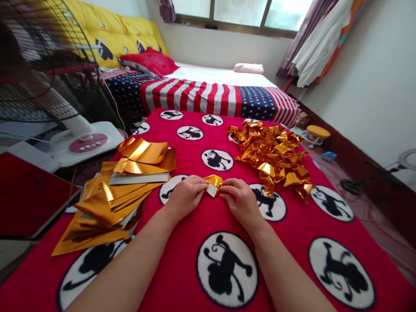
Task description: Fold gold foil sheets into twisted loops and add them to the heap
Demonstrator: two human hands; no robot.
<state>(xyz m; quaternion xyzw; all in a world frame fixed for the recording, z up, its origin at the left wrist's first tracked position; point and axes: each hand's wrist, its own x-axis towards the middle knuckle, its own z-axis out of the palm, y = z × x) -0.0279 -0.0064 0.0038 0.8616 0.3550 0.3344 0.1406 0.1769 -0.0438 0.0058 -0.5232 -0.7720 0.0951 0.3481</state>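
Between my hands, over the middle of the red cloth, is a small folded piece of gold foil paper (214, 179) with a white underside showing. My left hand (188, 193) pinches its left end, and my right hand (238, 197) pinches the right end. A loose stack of flat gold foil paper sheets (126, 190) lies to the left of my left hand. To the right and beyond my right hand is a heap of folded gold foil pieces (273, 147).
The red cloth (175, 268) bears white circles with black figures. A fan (87, 134) stands close on the left. A bed (195, 93) with a striped and starred cover lies beyond, under the window. A yellow-topped stool (318, 131) is on the floor at right.
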